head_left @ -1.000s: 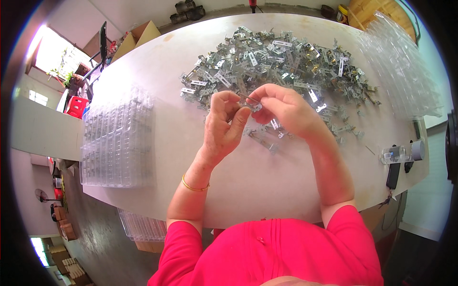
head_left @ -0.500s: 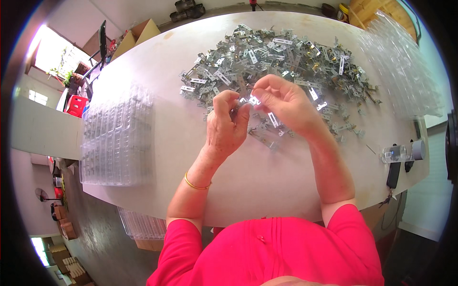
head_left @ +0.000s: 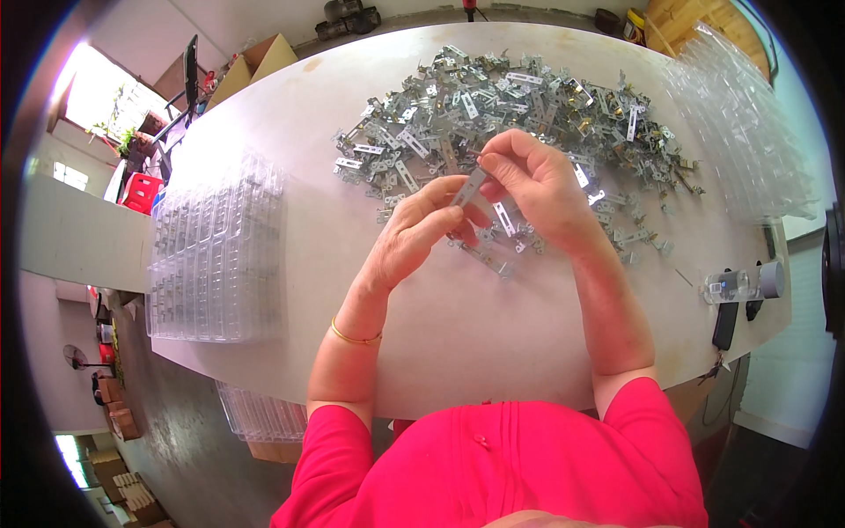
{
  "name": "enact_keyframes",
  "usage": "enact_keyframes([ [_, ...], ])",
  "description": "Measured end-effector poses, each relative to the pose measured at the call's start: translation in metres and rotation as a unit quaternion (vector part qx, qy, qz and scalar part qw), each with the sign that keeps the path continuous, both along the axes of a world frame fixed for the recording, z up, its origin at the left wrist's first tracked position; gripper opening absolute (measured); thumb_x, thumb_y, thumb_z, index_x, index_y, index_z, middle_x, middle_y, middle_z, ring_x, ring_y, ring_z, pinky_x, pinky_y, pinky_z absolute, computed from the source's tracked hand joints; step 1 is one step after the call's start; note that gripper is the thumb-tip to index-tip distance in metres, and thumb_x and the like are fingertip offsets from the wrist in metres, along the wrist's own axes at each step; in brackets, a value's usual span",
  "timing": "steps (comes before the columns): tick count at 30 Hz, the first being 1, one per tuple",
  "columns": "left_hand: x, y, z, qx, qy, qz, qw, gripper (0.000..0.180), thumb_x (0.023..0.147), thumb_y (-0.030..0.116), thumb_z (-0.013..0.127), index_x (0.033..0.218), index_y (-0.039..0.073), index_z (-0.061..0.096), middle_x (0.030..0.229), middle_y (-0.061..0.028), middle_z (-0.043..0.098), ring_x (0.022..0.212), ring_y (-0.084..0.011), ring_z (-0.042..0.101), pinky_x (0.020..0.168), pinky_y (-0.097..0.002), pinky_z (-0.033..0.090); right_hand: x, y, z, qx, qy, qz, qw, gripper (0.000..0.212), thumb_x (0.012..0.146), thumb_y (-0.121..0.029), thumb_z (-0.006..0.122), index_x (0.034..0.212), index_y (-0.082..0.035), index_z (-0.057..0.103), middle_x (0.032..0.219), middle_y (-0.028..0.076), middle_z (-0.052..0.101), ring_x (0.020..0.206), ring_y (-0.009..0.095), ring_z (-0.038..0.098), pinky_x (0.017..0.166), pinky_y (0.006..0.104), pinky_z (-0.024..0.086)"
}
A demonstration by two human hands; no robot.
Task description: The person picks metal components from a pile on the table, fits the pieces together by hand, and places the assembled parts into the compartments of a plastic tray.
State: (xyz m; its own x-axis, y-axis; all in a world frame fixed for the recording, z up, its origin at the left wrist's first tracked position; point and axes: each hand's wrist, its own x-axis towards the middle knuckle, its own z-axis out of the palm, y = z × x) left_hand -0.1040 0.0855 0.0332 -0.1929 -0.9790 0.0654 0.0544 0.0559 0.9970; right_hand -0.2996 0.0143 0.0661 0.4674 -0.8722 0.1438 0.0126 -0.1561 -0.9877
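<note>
Between my two hands is a flat silver metal bracket (head_left: 469,187), tilted up toward the right. My left hand (head_left: 422,224) grips its lower end between thumb and fingers. At its upper end my right hand (head_left: 535,183) pinches with thumb and forefinger; a small part seems to show at the fingertips, too small to name. Both hands are just in front of a wide pile of small metal brackets (head_left: 493,97), mostly silver with some brass-coloured pieces. A few loose brackets (head_left: 503,220) lie beneath and beside my fingers.
Stacked clear plastic trays (head_left: 216,255) stand on the table's left. More clear plastic trays (head_left: 739,132) are heaped at the far right. A clear bottle (head_left: 731,285) with a grey cap lies near the right edge, by a black object (head_left: 725,324). The white tabletop (head_left: 475,352) has a curved edge.
The bracket has turned so its long flat face shows. My left hand has opened out somewhat and rolled lower along it; my right hand has shifted slightly up and right.
</note>
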Motion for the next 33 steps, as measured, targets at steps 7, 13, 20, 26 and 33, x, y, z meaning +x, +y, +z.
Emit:
enact_keyframes([
  [7, -0.001, -0.002, -0.005, 0.027, 0.129, -0.027, 0.991, 0.046, 0.101, 0.009, 0.059, 0.145, -0.001, 0.048, 0.111, -0.0218, 0.071, 0.088, -0.022, 0.069, 0.083, -0.0365, 0.056, 0.002, -0.002, -0.01, -0.131, 0.038, -0.084, 0.987, 0.009, 0.099, -0.014, 0.066, 0.099, -0.004, 0.067, 0.086, 0.003, 0.067, 0.076, 0.011, 0.063, 0.067, 0.0267, 0.05],
  [13, 0.005, -0.008, -0.013, -0.018, 0.177, 0.0, 0.984, 0.047, 0.102, 0.009, 0.059, 0.147, 0.005, 0.045, 0.121, -0.0206, 0.067, 0.097, -0.0222, 0.069, 0.085, -0.0354, 0.055, 0.001, 0.018, 0.01, -0.149, 0.13, -0.103, 0.975, 0.007, 0.096, -0.014, 0.068, 0.098, -0.008, 0.068, 0.08, 0.008, 0.068, 0.068, 0.02, 0.066, 0.063, 0.0326, 0.051],
  [20, 0.0, -0.009, -0.009, -0.049, 0.164, 0.028, 0.985, 0.049, 0.1, 0.004, 0.061, 0.147, 0.004, 0.044, 0.132, -0.0159, 0.062, 0.1, -0.0182, 0.068, 0.089, -0.0347, 0.056, 0.003, 0.026, 0.014, -0.218, 0.189, -0.075, 0.954, 0.008, 0.096, -0.014, 0.062, 0.098, -0.007, 0.066, 0.087, 0.013, 0.071, 0.076, 0.034, 0.068, 0.064, 0.042, 0.052],
  [26, -0.003, -0.008, -0.008, -0.06, 0.104, 0.057, 0.991, 0.053, 0.097, -0.001, 0.064, 0.146, 0.003, 0.044, 0.134, -0.0127, 0.059, 0.102, -0.013, 0.066, 0.094, -0.031, 0.056, 0.005, 0.028, 0.01, -0.256, 0.216, -0.084, 0.938, 0.009, 0.095, -0.014, 0.061, 0.094, -0.006, 0.064, 0.085, 0.014, 0.069, 0.076, 0.036, 0.068, 0.064, 0.0451, 0.052],
  [33, -0.005, -0.004, -0.006, -0.072, 0.078, 0.066, 0.992, 0.055, 0.094, -0.007, 0.067, 0.144, 0.0, 0.045, 0.125, -0.006, 0.06, 0.099, -0.009, 0.064, 0.093, -0.0269, 0.056, 0.007, 0.03, 0.01, -0.287, 0.248, -0.069, 0.923, 0.006, 0.092, -0.011, 0.062, 0.089, -0.006, 0.062, 0.08, 0.015, 0.067, 0.075, 0.036, 0.067, 0.063, 0.0469, 0.051],
])
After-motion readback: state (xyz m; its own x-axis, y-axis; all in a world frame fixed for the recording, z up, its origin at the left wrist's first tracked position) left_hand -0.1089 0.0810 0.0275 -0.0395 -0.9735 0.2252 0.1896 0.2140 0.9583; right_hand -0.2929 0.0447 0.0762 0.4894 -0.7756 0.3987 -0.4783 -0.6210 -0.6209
